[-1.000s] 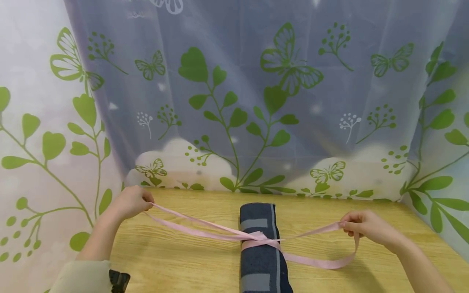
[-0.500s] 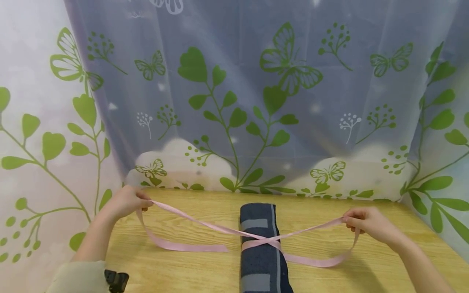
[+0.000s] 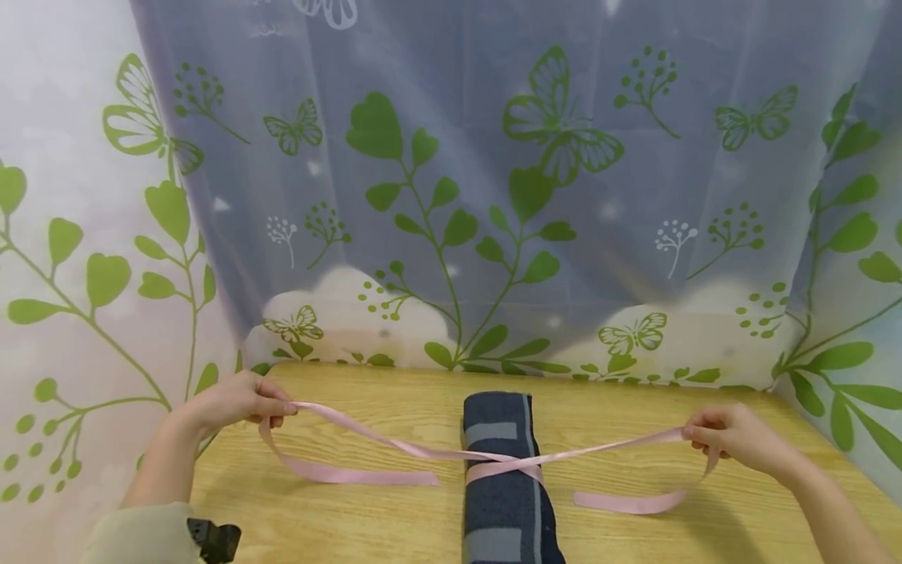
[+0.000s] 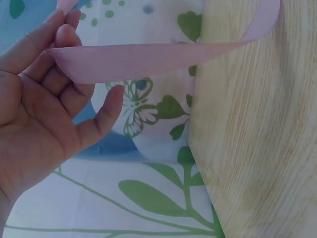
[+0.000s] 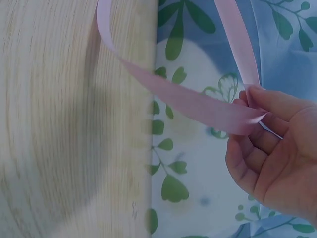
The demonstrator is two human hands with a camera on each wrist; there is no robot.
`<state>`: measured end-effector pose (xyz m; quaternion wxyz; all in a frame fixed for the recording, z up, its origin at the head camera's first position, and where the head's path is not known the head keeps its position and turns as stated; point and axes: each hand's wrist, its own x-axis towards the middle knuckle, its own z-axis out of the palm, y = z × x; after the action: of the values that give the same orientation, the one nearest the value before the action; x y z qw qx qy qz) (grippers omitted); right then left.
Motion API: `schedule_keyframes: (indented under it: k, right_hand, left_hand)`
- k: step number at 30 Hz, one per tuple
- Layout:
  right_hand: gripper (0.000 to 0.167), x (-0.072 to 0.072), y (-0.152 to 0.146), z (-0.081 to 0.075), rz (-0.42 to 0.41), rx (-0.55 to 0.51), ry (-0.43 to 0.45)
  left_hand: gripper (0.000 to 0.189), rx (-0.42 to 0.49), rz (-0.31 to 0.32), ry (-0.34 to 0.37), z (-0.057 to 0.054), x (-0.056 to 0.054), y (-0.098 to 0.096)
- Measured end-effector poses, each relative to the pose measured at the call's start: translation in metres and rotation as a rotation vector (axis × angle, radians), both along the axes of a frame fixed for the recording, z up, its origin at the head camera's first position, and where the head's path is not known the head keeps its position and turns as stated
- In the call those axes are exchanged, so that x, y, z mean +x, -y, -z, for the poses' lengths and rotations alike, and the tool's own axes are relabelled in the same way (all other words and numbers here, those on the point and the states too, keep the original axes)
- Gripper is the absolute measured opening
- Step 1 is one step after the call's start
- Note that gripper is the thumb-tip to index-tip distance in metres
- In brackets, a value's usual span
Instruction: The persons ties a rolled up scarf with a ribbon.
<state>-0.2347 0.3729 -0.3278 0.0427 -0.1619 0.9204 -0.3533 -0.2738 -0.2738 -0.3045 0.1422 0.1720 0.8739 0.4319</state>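
A dark navy rolled towel [image 3: 493, 505] with grey patches and a grey stripe lies upright in the head view, on the wooden table. Pink ribbon [image 3: 331, 474] wraps its middle and crosses over itself on top. Out to the left, my left hand [image 3: 243, 401] pinches one length between thumb and finger; in the left wrist view the ribbon [image 4: 133, 63] also trails across the other fingers. My right hand [image 3: 740, 439] pinches the opposite length on the right. Its tail [image 5: 183, 101] hangs from the fingers in the right wrist view. Both loose ends rest on the table beside the towel.
The pale wooden table [image 3: 395, 525] meets a blue-grey patterned curtain [image 3: 451, 235] along its back edge. Similar white cloth with green leaves [image 3: 63, 329] closes off the left and right sides. A black clip-like piece [image 3: 214, 540] sits at the left sleeve.
The bunched ribbon on the towel has come apart into a flat crossing. The left tail, then the right tail, has slipped off the towel. My right hand has moved outward; my left has lowered slightly.
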Motion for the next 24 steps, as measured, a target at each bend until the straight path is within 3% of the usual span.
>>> schedule_keyframes:
  k: [7,12,17,24]
  right_hand:
    - [0.021,-0.001,-0.014,0.008,-0.038,0.012,-0.001]
    - [0.019,-0.003,-0.02,0.013,-0.055,0.046,-0.023]
    - [0.017,-0.002,-0.019,0.012,-0.018,0.152,-0.062]
    - [0.016,-0.004,-0.019,0.011,-0.012,0.247,-0.025]
  left_hand:
    - [0.028,0.062,0.017,-0.001,0.005,-0.002,0.01]
    - [0.029,0.089,-0.023,0.037,0.009,-0.004,0.014]
    - [0.024,-0.021,-0.098,-0.009,0.01,-0.001,0.008]
    - [0.018,-0.267,-0.173,-0.163,0.009,0.003,-0.004]
